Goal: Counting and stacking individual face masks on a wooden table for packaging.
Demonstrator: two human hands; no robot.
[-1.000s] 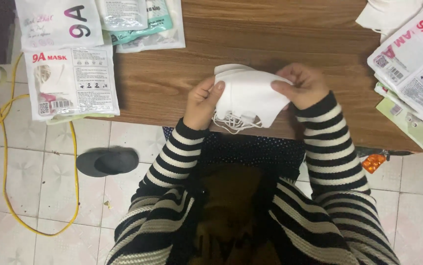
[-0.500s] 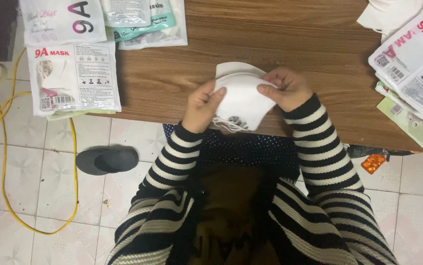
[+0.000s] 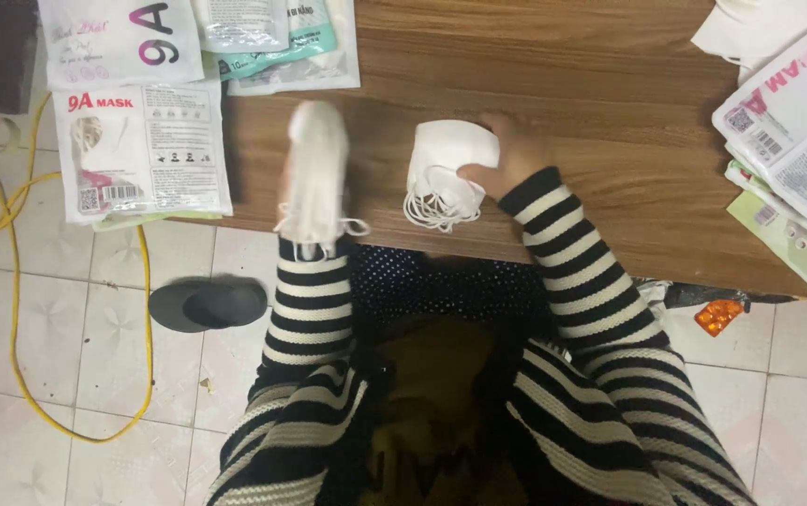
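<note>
Head view: your left hand (image 3: pixel 302 173) gripped a blurred white mask bunch (image 3: pixel 314 178) over the table (image 3: pixel 610 187) edge; right hand (image 3: pixel 508 155) pinched a mask stack (image 3: pixel 446 164) resting on it. Sorting step, prob.; next needs a steady grip. White-pink pkgs (image 3: pixel 141 145) sat left, more (image 3: pixel 797 131) right.

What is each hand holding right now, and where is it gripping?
The left hand holds a blurred white mask along its folded body; exact grip unclear. The right hand grips a stack of white masks at its right edge, on the table.
</note>
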